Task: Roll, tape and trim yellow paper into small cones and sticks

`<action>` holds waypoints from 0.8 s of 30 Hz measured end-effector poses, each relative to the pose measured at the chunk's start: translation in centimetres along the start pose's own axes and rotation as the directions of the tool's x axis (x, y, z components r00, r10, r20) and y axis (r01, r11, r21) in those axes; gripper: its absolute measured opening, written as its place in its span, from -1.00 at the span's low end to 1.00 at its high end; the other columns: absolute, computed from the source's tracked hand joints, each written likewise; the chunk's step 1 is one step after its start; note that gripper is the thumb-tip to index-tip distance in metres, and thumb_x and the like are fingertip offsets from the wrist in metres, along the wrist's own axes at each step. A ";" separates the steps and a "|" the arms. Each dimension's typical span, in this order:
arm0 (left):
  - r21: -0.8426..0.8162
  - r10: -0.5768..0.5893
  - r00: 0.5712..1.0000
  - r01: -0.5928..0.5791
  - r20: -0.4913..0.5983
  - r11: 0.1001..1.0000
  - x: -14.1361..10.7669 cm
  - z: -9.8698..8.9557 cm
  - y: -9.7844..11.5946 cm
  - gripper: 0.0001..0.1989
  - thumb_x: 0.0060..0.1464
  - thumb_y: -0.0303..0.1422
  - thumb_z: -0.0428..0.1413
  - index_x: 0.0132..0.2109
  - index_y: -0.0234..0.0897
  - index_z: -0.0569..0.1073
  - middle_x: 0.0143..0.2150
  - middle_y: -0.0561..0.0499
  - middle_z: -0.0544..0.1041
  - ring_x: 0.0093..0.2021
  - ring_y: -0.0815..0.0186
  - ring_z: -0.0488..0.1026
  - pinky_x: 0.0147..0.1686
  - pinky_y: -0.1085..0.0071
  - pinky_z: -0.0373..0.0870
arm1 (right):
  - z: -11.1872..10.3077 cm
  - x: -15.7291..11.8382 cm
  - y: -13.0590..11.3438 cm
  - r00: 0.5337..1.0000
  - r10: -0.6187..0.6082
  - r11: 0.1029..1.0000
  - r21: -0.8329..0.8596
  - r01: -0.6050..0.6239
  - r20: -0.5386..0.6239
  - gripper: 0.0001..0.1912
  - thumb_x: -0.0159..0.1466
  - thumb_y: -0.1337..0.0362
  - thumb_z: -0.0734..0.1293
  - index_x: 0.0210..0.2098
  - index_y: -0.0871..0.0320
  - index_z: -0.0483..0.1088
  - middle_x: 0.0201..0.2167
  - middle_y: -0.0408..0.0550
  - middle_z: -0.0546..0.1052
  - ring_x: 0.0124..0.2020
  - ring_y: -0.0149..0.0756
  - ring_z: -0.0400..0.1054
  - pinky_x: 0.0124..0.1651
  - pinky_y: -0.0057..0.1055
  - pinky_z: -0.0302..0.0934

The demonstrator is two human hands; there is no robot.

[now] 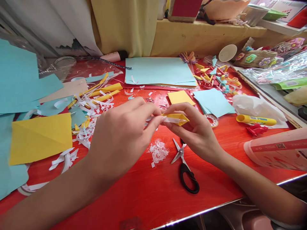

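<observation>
Above the middle of the red table, my left hand [122, 134] and my right hand [195, 131] meet at a small folded yellow paper piece [180, 118]. A white strip [171, 120] lies along its near side. The thumb and index finger of my left hand pinch the strip at the left end of the piece. My right hand has its fingers around the yellow paper from the right. Black-handled scissors [182, 163] lie with parted blades below my right hand. White paper scraps [158, 151] are left of the scissors.
Blue sheets [158, 72] lie at the back, small yellow squares [181, 97] and blue squares [214, 102] nearer. A glue stick [256, 120] and pink cup [278, 150] are at the right. Yellow paper [40, 137] and white strips [91, 127] cover the left. Folded pieces [216, 76] lie back right.
</observation>
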State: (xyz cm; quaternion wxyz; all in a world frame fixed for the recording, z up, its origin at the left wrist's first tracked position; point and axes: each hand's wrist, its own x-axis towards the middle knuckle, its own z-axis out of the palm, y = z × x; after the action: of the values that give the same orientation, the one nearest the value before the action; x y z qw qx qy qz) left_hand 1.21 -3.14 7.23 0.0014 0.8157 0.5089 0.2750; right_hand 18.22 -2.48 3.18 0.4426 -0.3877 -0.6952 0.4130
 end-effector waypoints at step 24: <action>-0.032 -0.046 0.998 0.047 0.033 0.998 0.1 0.5 -0.2 -0.85 0.16 -0.29 0.01 -0.25 -0.25 0.42 -0.33 0.03 0.53 -0.39 0.34 0.45 -0.46 0.44 0.26 | 0.5 -0.3 -0.1 0.995 0.076 0.971 0.233 -0.058 -0.069 -0.88 0.28 0.30 0.24 -0.16 0.05 0.26 -0.16 -0.12 0.46 -0.08 -0.36 0.41 0.04 -0.27 0.33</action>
State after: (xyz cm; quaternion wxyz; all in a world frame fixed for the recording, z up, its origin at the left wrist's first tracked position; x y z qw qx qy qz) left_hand 1.27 -2.80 6.84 0.0291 0.8078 0.5232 0.2700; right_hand 17.85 -2.88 3.09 0.4969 -0.3725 -0.6116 0.4901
